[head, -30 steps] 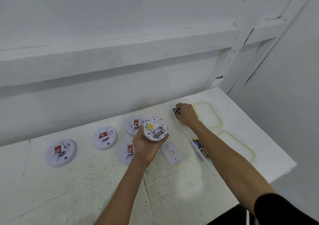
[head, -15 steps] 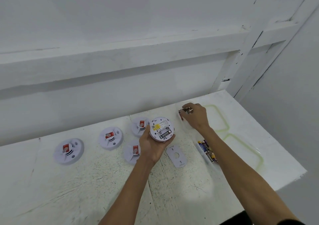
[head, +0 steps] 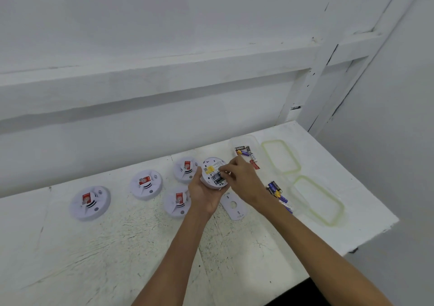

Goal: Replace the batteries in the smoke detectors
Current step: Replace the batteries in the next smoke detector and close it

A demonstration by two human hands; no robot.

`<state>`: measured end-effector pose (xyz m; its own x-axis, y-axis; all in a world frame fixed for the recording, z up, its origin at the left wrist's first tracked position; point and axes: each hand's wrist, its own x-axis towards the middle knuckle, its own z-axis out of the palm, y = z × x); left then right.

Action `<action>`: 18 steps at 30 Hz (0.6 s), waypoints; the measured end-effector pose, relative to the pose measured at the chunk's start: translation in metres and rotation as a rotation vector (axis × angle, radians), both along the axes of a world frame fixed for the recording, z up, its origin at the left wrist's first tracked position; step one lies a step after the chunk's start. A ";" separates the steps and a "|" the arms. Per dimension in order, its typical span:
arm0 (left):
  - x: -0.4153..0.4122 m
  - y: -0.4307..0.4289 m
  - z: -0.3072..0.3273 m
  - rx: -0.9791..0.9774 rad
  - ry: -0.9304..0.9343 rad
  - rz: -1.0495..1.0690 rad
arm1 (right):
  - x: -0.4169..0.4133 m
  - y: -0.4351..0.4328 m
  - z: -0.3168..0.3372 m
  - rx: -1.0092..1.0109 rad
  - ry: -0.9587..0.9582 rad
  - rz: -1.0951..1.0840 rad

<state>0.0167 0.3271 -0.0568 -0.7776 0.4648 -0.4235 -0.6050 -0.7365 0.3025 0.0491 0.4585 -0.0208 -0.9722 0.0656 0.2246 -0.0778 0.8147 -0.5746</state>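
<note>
The smoke detectors (head: 90, 203) on the table (head: 94, 258) are white with red labels and dark slot lines; the held detector (head: 211, 164) shows a white back, a yellow sticker (head: 208, 170) and black batteries (head: 217, 179). The table is white, streaked with fine dark scratches and speckles, and the cover plate (head: 233, 206) is pale lilac-white. The loose batteries (head: 276, 189) are blue, purple, black-and-gold, yellow and red, and the lids (head: 280, 156) are clear with yellow-green rims.

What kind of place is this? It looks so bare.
Probably a plain workroom or storage corner: a scuffed white-painted table against bare white walls, with four smoke detectors laid out in a batch and loose batteries kept in clear tubs.
</note>
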 end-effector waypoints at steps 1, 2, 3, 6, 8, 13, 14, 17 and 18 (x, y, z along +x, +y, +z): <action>0.003 0.000 0.002 0.002 0.002 -0.004 | 0.002 -0.004 0.002 -0.002 -0.008 0.006; 0.006 0.001 0.005 0.005 0.005 -0.003 | 0.004 -0.008 0.004 -0.019 -0.013 0.005; 0.007 0.000 0.007 0.009 0.006 -0.003 | 0.004 -0.012 0.005 -0.042 -0.017 0.004; 0.017 -0.001 0.012 0.034 0.004 -0.006 | 0.012 -0.018 0.005 -0.075 -0.014 0.035; 0.022 -0.002 0.013 0.023 0.012 0.008 | 0.018 -0.018 0.002 -0.101 -0.010 0.059; 0.032 -0.001 0.006 -0.019 0.006 0.040 | 0.025 -0.014 -0.005 -0.192 -0.046 -0.135; 0.033 -0.001 0.005 -0.026 0.004 0.055 | 0.025 -0.014 -0.007 -0.269 -0.098 -0.164; 0.036 -0.004 0.001 -0.064 0.028 0.075 | 0.025 -0.016 -0.010 -0.463 -0.233 -0.188; 0.036 -0.005 0.000 -0.067 0.031 0.078 | 0.024 -0.016 -0.010 -0.497 -0.248 -0.199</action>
<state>0.0530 0.3219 -0.0564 -0.8235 0.3741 -0.4265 -0.5362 -0.7586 0.3701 0.0735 0.4422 -0.0309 -0.9499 0.2916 -0.1122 0.2345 0.4283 -0.8727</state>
